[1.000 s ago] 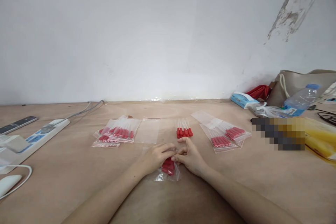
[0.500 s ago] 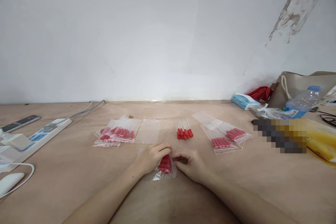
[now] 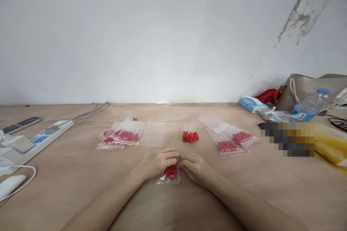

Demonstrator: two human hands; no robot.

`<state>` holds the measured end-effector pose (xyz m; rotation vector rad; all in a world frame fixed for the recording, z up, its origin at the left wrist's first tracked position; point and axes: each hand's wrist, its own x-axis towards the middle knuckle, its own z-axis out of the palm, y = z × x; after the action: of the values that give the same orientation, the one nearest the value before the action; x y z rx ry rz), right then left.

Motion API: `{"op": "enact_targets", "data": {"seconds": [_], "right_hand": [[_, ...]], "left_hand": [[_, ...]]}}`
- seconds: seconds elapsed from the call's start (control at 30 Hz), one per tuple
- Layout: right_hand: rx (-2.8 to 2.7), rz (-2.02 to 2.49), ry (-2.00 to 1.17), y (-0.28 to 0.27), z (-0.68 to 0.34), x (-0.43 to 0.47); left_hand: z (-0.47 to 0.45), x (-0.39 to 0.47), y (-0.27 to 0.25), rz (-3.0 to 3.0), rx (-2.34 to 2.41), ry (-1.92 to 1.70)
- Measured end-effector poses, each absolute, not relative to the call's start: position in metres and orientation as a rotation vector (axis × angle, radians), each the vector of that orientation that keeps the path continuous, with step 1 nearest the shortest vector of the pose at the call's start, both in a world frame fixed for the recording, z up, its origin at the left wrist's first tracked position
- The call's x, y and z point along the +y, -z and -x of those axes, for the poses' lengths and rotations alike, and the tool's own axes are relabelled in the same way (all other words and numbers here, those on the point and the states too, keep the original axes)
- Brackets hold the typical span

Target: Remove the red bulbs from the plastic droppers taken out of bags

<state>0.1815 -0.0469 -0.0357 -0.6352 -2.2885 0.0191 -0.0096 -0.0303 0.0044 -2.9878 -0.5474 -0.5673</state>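
the left hand (image 3: 158,161) and the right hand (image 3: 196,168) meet fingertip to fingertip at the middle of the pale wooden table (image 3: 67,187), both pinched closed on the top edge of a small clear plastic zip bag of red-capped droppers (image 3: 169,174) that lies flat on the table just in front of the person. beyond the hands, a loose bunch of red-capped clear droppers (image 3: 190,134) lies bare on the wood, with an empty clear zip bag (image 3: 153,134) to its left. further left sits a pile of filled clear bags with red droppers (image 3: 120,137); to the right lie two more filled clear bags (image 3: 233,140). at the far left are a white power strip (image 3: 40,139) and a white computer mouse (image 3: 11,184). at the far right, a clear plastic water bottle with a blue cap (image 3: 311,105) leans near a beige cloth bag (image 3: 311,86).
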Motion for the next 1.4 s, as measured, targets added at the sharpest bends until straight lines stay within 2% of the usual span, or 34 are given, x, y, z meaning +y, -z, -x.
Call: {"op": "enact_targets", "data": {"seconds": [0.43, 0.5, 0.63, 0.8, 0.87, 1.07, 1.3, 1.4], "right_hand": [[-2.538, 0.573, 0.255, 0.024, -0.189, -0.044], [-2.567, 0.586, 0.185, 0.019, -0.192, -0.047], [-2.570, 0.670, -0.162, 0.010, -0.196, -0.051], [-2.400, 0.789, -0.404, 0.016, -0.194, -0.048], [-2.336, 0.804, -0.433, 0.023, -0.194, -0.045], [-2.240, 0.794, -0.497, 0.034, -0.196, -0.040], [-2.190, 0.948, -0.320, 0.032, -0.194, -0.041], [-2.225, 1.010, -0.348, 0.030, -0.194, -0.041]], "left_hand": [[0.017, -0.027, -0.011, 2.889, -0.503, 0.427], [0.022, -0.026, -0.013, 2.845, -0.518, 0.454], [0.025, -0.026, -0.009, 2.879, -0.622, 0.514], [0.025, -0.039, -0.005, 3.063, -1.112, 0.584], [0.030, -0.047, -0.005, 3.121, -1.220, 0.558], [0.042, -0.057, 0.009, 3.161, -1.117, 0.657], [0.030, -0.052, 0.009, 3.145, -1.232, 0.762], [0.030, -0.052, 0.008, 3.146, -1.255, 0.754]]}}
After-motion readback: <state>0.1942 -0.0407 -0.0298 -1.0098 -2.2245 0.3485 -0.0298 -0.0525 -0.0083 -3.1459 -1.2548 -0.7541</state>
